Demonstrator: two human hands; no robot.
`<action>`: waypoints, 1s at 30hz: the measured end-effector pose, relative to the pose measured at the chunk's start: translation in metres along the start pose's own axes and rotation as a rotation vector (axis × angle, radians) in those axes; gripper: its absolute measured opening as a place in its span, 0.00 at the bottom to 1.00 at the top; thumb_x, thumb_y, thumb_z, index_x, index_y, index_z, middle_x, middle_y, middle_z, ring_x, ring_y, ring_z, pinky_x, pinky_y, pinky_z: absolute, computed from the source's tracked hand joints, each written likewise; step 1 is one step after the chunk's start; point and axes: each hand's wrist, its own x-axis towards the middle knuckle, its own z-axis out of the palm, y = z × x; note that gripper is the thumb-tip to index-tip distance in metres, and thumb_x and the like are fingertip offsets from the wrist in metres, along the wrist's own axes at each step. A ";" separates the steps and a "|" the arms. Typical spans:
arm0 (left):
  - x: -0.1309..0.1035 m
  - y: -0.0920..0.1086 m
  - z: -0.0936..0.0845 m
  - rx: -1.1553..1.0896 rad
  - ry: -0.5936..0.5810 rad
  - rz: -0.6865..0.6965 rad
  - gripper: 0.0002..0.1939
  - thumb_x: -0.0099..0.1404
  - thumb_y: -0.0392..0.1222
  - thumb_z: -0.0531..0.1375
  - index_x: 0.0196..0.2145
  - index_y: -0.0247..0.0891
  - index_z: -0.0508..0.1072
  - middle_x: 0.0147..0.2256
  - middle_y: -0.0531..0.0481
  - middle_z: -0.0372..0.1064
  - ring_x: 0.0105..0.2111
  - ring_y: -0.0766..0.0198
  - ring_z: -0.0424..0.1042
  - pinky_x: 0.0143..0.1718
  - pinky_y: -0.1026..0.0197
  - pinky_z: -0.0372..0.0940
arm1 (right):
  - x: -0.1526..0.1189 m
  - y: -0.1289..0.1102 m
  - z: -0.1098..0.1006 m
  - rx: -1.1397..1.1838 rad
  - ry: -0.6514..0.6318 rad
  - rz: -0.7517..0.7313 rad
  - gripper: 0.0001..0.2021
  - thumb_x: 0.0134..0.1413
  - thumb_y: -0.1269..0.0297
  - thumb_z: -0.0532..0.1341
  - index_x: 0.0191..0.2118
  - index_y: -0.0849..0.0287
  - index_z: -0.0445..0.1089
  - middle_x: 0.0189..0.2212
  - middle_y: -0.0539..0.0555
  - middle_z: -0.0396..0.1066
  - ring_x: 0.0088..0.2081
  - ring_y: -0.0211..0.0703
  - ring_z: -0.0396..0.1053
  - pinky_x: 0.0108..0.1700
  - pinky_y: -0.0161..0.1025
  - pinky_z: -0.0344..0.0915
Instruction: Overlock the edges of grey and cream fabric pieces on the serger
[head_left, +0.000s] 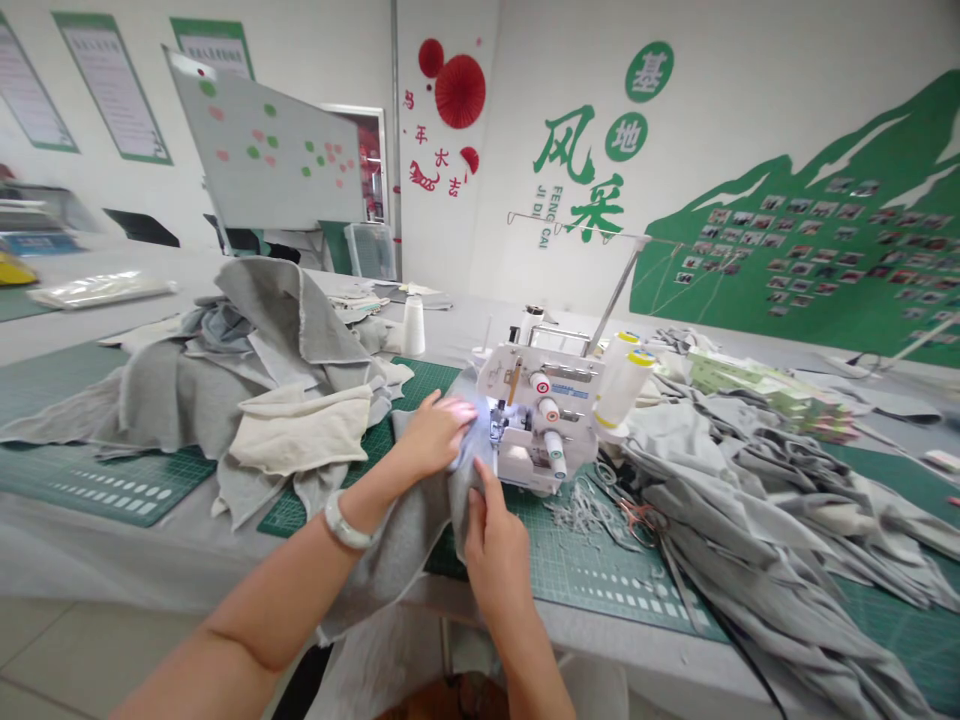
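A white overlock sewing machine (pixel 506 375) stands on a green cutting mat, its small lamp lit over the needle area. Grey knit fabric (pixel 405 550) runs up to the needle area from the left and drapes over the table's front edge. On top of this fabric, just left of the needle, my left hand (pixel 435 435) lies with its fingers stretched out. My right hand (pixel 496 540) is lower and nearer to me, closed on the fabric's right edge between thumb and fingers, the index finger pointing forward. The fingers curled beneath the right hand are partly hidden.
Grey and cream fabric pieces (pixel 300 430) are heaped on the left; more grey fabric (pixel 735 510) is piled on the right. Scissors (pixel 637 515) lie beside thread scraps (pixel 585 508). Thread cones (pixel 622 380) stand behind the machine, under a tall thread stand (pixel 619 285).
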 end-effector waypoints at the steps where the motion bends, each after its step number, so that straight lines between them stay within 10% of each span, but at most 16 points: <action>1: -0.003 0.004 -0.001 0.008 0.035 0.019 0.15 0.68 0.35 0.52 0.47 0.39 0.75 0.51 0.45 0.72 0.55 0.55 0.67 0.61 0.46 0.52 | 0.000 0.000 0.000 -0.011 -0.003 0.002 0.23 0.66 0.62 0.43 0.62 0.60 0.60 0.34 0.60 0.78 0.31 0.50 0.76 0.31 0.37 0.64; 23: 0.011 -0.028 0.012 -0.179 -0.057 0.039 0.21 0.66 0.33 0.50 0.54 0.38 0.71 0.58 0.46 0.64 0.62 0.59 0.58 0.63 0.51 0.52 | 0.006 -0.004 0.002 -0.015 -0.019 0.002 0.20 0.64 0.63 0.51 0.59 0.59 0.60 0.33 0.57 0.78 0.30 0.50 0.76 0.30 0.35 0.62; 30: 0.002 -0.004 -0.004 -0.156 -0.010 0.054 0.16 0.69 0.39 0.50 0.48 0.39 0.74 0.55 0.45 0.68 0.58 0.56 0.63 0.65 0.42 0.43 | 0.005 -0.009 0.001 0.039 -0.098 0.048 0.21 0.65 0.62 0.50 0.61 0.56 0.57 0.28 0.53 0.77 0.24 0.43 0.74 0.27 0.32 0.62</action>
